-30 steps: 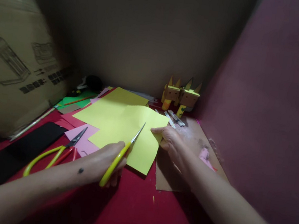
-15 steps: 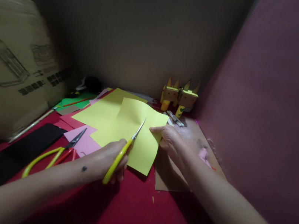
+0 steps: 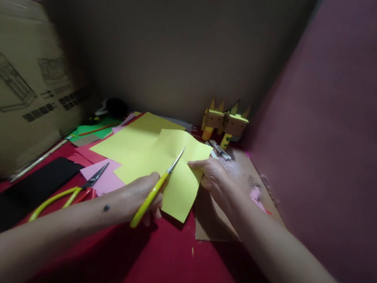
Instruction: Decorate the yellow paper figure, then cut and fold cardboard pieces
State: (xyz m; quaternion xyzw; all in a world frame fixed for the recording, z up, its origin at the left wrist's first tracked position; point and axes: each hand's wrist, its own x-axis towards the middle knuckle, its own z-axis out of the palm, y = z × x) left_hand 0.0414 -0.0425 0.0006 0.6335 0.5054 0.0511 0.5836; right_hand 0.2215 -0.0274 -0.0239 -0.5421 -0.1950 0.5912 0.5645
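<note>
My left hand (image 3: 138,195) is closed round the yellow handles of a pair of scissors (image 3: 156,188). Their blades point up and away into a yellow sheet of paper (image 3: 176,177). My right hand (image 3: 215,176) pinches the right edge of that sheet, thumb on top, holding it slightly raised. A larger yellow sheet (image 3: 131,145) lies flat beneath and behind it on the red table (image 3: 175,253).
A second pair of scissors (image 3: 71,192) with yellow and red handles lies to the left on pink paper (image 3: 105,178). A black sheet (image 3: 25,192) and a cardboard box (image 3: 13,82) stand further left. Two yellow paper figures (image 3: 224,123) stand at the back. Brown cardboard (image 3: 219,222) lies on the right.
The scissors have advanced a little into the yellow sheet. The sheet's far left part has curled and shifted slightly; my right hand stays at its edge.
</note>
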